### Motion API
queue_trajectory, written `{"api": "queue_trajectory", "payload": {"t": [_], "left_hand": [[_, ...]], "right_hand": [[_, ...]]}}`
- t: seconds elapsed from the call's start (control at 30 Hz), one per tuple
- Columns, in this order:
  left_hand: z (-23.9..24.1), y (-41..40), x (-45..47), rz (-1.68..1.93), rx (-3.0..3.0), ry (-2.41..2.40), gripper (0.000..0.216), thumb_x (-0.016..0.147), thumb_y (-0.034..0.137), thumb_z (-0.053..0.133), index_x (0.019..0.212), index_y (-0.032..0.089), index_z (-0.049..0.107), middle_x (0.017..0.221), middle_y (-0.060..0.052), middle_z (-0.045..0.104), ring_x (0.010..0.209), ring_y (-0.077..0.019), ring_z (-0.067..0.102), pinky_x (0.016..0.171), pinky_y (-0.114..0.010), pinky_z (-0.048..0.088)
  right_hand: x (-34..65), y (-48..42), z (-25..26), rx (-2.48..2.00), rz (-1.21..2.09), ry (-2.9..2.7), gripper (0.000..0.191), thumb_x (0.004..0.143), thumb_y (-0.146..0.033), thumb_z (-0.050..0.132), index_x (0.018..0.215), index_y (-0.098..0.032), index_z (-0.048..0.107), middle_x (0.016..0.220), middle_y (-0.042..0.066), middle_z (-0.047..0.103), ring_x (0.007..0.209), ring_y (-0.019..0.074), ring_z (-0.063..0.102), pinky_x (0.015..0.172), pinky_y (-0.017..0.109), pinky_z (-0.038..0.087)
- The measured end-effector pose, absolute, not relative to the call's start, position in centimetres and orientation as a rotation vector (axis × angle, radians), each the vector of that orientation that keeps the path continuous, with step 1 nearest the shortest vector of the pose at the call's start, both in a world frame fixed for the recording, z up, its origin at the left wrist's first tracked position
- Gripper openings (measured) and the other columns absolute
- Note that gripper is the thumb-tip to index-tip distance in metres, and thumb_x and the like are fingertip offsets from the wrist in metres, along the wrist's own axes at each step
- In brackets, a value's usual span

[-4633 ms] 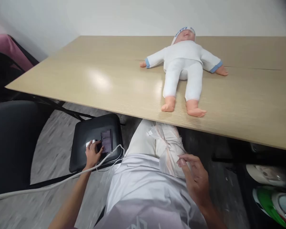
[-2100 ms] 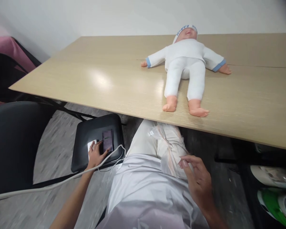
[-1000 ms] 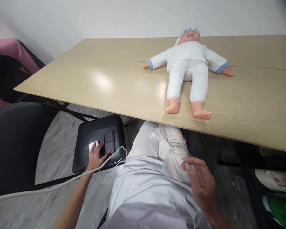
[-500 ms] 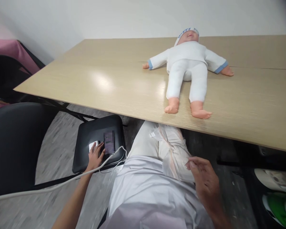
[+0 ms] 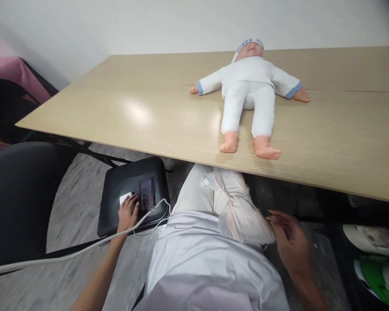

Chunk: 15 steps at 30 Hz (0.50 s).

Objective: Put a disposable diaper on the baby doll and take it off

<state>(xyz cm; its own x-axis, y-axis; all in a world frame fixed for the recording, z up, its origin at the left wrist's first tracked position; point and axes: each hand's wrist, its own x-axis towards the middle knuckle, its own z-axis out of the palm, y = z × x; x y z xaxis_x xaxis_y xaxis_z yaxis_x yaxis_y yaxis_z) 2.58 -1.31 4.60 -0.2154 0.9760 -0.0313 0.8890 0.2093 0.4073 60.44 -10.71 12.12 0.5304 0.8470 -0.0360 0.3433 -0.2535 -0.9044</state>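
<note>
My left hand [image 5: 128,212] lies on the black stool seat [image 5: 116,177], fingers stretched out over a small white object [image 5: 125,198]. Beside its fingertips is a dark rectangular thing with a blurred-out surface [image 5: 147,194], perhaps a phone. An opened, crinkled white diaper [image 5: 238,207] rests across my lap. At its right edge my right hand [image 5: 293,242] pinches the border between thumb and fingers. On the table, a baby doll [image 5: 249,86] in a white suit with blue cuffs and a printed cap lies on its back, feet towards me.
The wooden table [image 5: 100,103] reaches over my knees. A white cable [image 5: 84,255] runs across my left forearm to the stool. Black chairs [image 5: 19,194] stand at the left. At the lower right are a green container [image 5: 372,276] and a white item [image 5: 366,237].
My right hand has moved to the right, and the diaper's near right side has spread out with it. My left hand stays on the stool. The view has shifted slightly.
</note>
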Motion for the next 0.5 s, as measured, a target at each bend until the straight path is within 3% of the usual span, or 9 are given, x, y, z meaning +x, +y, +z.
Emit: {"api": "queue_trajectory", "payload": {"t": [0.07,0.13,0.2,0.37,0.43,0.5], "left_hand": [[5.7,-2.9,4.7,0.499,1.704,2.259,0.054,0.11,0.051,0.033,0.119,0.015,0.072,0.131,-0.02,0.074,0.131,-0.0389,0.063,0.115,-0.055,0.048],[7.1,-5.2,8.0,0.525,1.672,2.224,0.056,0.111,0.058,0.031,0.098,0.019,0.07,0.103,-0.015,0.076,0.103,-0.0341,0.07,0.096,-0.049,0.055],[9.0,-7.2,12.4,0.546,1.709,2.048,0.057,0.113,0.061,0.033,0.083,0.023,0.064,0.087,-0.007,0.073,0.087,-0.0269,0.069,0.084,-0.039,0.055],[13.8,-5.2,25.5,0.576,1.821,1.438,0.047,0.113,0.058,0.045,0.095,0.023,0.07,0.095,-0.009,0.076,0.095,-0.0265,0.069,0.09,-0.039,0.051],[14.3,-2.1,30.2,0.452,1.758,1.322,0.05,0.11,0.064,0.048,0.098,0.022,0.074,0.103,-0.01,0.08,0.1,-0.0286,0.071,0.095,-0.04,0.051],[13.8,0.9,33.9,0.278,1.622,1.246,0.058,0.101,0.075,0.057,0.091,0.021,0.075,0.095,-0.009,0.08,0.095,-0.0299,0.073,0.092,-0.041,0.053]], "right_hand": [[61.3,-10.6,11.1,-1.916,0.657,-1.078,0.051,0.097,-0.068,0.066,0.121,-0.023,0.074,0.12,0.012,0.078,0.107,0.0303,0.073,0.101,0.048,0.056],[61.8,-10.2,10.1,-1.99,0.718,-1.119,0.056,0.097,-0.072,0.061,0.124,-0.025,0.073,0.126,0.013,0.078,0.113,0.032,0.073,0.103,0.049,0.057],[62.0,-9.7,9.4,-2.047,0.865,-1.087,0.059,0.096,-0.075,0.057,0.125,-0.026,0.073,0.129,0.013,0.079,0.119,0.033,0.074,0.103,0.047,0.058],[60.7,-7.1,8.7,-2.122,1.108,-0.999,0.074,0.083,-0.079,0.067,0.128,-0.021,0.072,0.129,0.016,0.081,0.123,0.0368,0.076,0.107,0.049,0.059],[60.1,-6.0,8.9,-2.104,1.171,-0.965,0.077,0.076,-0.079,0.072,0.126,-0.021,0.071,0.119,0.014,0.083,0.117,0.0377,0.079,0.102,0.049,0.062],[59.5,-5.2,9.6,-2.017,1.317,-0.949,0.075,0.073,-0.08,0.074,0.119,-0.022,0.072,0.111,0.012,0.085,0.112,0.0376,0.081,0.096,0.046,0.064]]}}
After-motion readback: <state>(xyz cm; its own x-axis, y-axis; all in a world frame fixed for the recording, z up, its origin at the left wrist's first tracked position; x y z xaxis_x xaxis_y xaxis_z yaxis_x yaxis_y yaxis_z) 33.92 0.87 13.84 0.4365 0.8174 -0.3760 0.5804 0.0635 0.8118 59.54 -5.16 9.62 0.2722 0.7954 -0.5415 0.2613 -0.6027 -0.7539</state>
